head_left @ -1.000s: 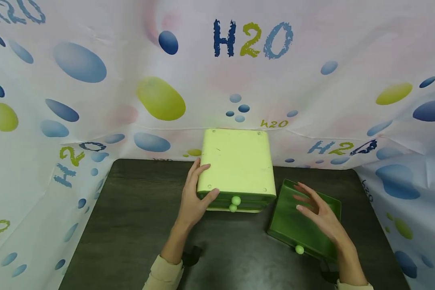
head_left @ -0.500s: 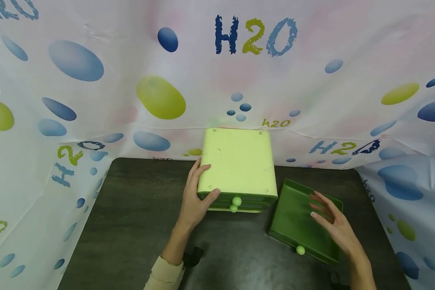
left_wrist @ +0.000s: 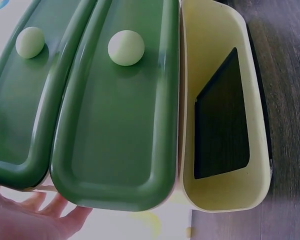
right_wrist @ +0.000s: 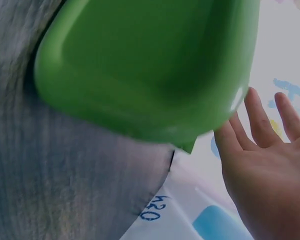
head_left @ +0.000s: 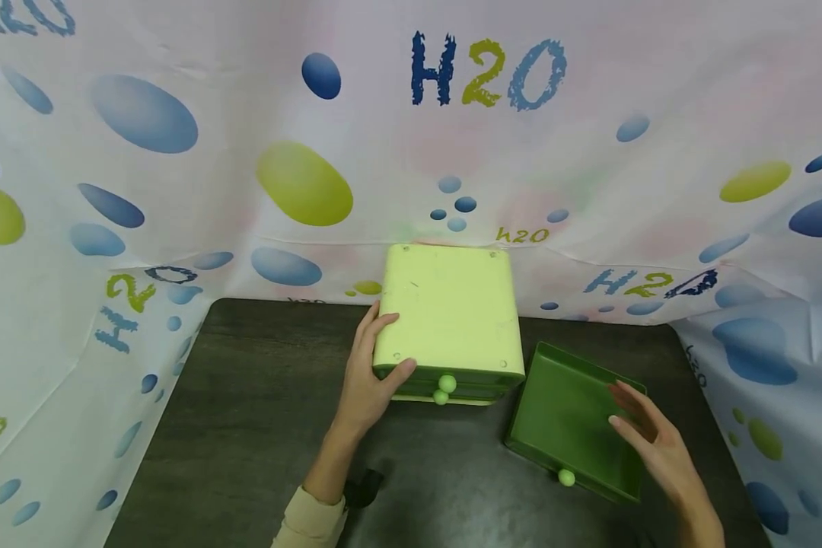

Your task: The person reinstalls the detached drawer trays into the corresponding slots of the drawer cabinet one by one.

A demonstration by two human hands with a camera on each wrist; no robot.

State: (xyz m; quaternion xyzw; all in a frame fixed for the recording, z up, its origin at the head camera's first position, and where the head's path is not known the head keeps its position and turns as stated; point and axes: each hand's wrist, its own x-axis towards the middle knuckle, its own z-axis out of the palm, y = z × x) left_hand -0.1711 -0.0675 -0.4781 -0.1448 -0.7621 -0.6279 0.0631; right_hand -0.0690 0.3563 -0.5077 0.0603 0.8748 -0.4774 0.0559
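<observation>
A pale yellow-green drawer cabinet (head_left: 450, 308) stands against the backdrop. My left hand (head_left: 364, 373) rests on its left front corner, thumb on the front edge and fingers spread along the side and top. Two green drawers (left_wrist: 117, 105) with round knobs (left_wrist: 126, 48) sit in the cabinet; beside them an open slot (left_wrist: 215, 192) shows a dark cut-out. A loose green drawer (head_left: 562, 422) lies on the table at the right, with nothing visible inside. My right hand (head_left: 661, 449) hovers over its right edge, fingers spread, holding nothing; the right wrist view shows fingers near the drawer's side.
The dark wooden table (head_left: 246, 426) carries the cabinet and the loose drawer. A white sheet (head_left: 199, 190) printed with blue and yellow-green spots hangs behind and along both sides.
My right hand has moved right and slightly down, from above the middle of the loose drawer to its right edge. My left hand stays on the cabinet.
</observation>
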